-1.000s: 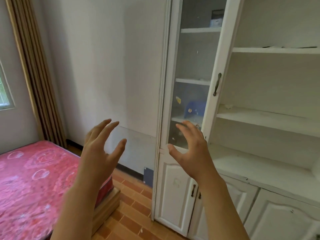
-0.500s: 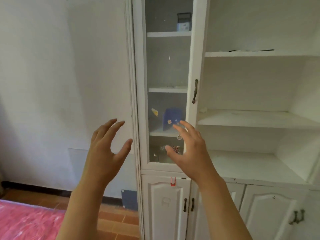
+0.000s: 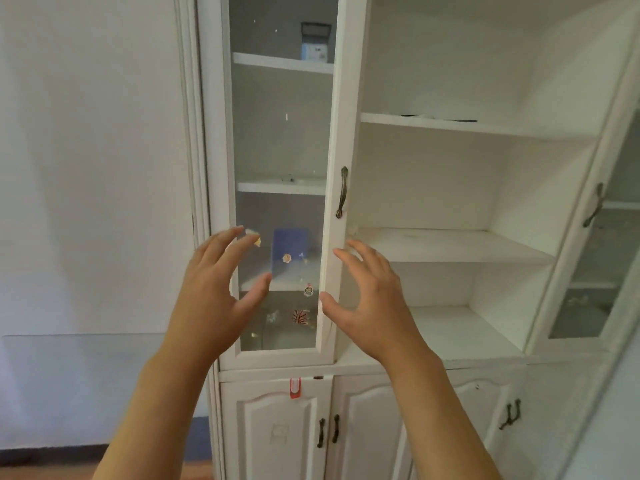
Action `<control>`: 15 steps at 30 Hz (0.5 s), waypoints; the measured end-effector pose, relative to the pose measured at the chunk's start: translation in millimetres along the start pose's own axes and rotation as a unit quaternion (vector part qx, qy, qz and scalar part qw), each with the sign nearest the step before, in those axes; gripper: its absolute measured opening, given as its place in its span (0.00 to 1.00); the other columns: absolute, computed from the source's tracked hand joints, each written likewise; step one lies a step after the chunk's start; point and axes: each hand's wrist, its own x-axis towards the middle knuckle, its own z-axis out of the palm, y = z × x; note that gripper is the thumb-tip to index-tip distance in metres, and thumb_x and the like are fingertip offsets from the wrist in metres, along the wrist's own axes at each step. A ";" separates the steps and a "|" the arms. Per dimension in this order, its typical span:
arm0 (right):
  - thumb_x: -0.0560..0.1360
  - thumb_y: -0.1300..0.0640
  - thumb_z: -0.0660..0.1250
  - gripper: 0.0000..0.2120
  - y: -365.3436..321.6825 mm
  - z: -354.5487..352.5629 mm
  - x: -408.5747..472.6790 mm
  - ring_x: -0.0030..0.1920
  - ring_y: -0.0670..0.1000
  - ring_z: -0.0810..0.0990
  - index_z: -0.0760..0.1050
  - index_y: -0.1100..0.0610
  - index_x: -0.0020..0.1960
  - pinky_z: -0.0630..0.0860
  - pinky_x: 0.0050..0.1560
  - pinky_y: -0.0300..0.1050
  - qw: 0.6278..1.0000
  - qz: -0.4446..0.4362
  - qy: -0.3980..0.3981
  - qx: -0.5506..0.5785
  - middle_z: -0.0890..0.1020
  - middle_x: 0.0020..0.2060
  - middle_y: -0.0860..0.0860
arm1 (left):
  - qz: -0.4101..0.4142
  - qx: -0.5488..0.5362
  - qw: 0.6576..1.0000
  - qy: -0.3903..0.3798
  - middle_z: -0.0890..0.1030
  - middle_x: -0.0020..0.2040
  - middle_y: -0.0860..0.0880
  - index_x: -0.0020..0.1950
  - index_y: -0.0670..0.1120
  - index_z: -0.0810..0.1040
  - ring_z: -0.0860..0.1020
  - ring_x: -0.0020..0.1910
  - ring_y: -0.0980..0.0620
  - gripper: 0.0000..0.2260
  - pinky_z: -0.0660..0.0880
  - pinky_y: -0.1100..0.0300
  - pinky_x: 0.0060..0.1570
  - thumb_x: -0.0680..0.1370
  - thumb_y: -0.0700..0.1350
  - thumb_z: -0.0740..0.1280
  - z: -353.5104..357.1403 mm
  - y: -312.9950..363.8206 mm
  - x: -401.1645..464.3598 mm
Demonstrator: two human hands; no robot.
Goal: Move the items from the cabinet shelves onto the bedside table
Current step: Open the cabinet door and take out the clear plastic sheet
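Note:
A white cabinet stands before me with a shut glass door [image 3: 332, 140] on its left side. Behind the glass, a blue box [image 3: 290, 249] stands on a lower shelf and a small grey and blue box [image 3: 314, 43] sits on the top shelf. Stickers dot the lower glass. My left hand [image 3: 214, 299] hovers open in front of the glass, fingers spread. My right hand [image 3: 370, 299] is open too, just below the door's dark handle [image 3: 342, 192], touching nothing. The bedside table is out of view.
Open white shelves [image 3: 450, 244] fill the middle of the cabinet; thin dark things [image 3: 440, 117] lie on the upper one. A second glass door [image 3: 595, 237] is at the right. Lower doors with dark handles [image 3: 328, 433] are shut. A bare white wall [image 3: 93, 168] lies left.
The view has swung right from the bed and closer to the cabinet. Both open hands have shifted right with it, now framing the glass door.

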 end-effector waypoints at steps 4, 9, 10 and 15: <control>0.79 0.38 0.67 0.32 23.6 2.3 26.3 0.82 0.48 0.55 0.64 0.42 0.80 0.59 0.82 0.56 1.000 -0.015 0.004 -0.017 0.60 0.82 0.41 | 0.009 -0.002 1.000 0.004 0.71 0.77 0.51 0.77 0.52 0.73 0.67 0.78 0.47 0.29 0.68 0.42 0.76 0.78 0.63 0.63 24.0 4.0 27.1; 0.79 0.38 0.67 0.32 67.6 0.0 66.5 0.83 0.48 0.55 0.63 0.42 0.80 0.60 0.81 0.58 0.999 -0.033 0.010 -0.030 0.59 0.82 0.41 | 0.008 0.012 1.000 0.008 0.70 0.79 0.52 0.78 0.53 0.71 0.65 0.79 0.48 0.29 0.66 0.42 0.77 0.78 0.62 0.64 65.4 8.3 64.0; 0.79 0.38 0.67 0.32 77.3 -0.5 75.0 0.83 0.48 0.56 0.63 0.42 0.80 0.61 0.81 0.58 0.999 -0.036 0.014 -0.029 0.60 0.82 0.42 | 0.007 0.014 1.000 0.007 0.69 0.79 0.53 0.79 0.54 0.71 0.65 0.80 0.48 0.30 0.66 0.42 0.77 0.78 0.62 0.64 74.9 8.5 71.3; 0.79 0.38 0.65 0.32 125.8 -0.3 115.4 0.82 0.48 0.56 0.63 0.43 0.80 0.62 0.81 0.59 0.998 -0.055 0.025 -0.022 0.60 0.81 0.42 | 0.018 0.042 0.999 0.004 0.67 0.80 0.56 0.80 0.56 0.68 0.63 0.81 0.50 0.29 0.67 0.40 0.77 0.80 0.64 0.63 125.8 9.0 108.8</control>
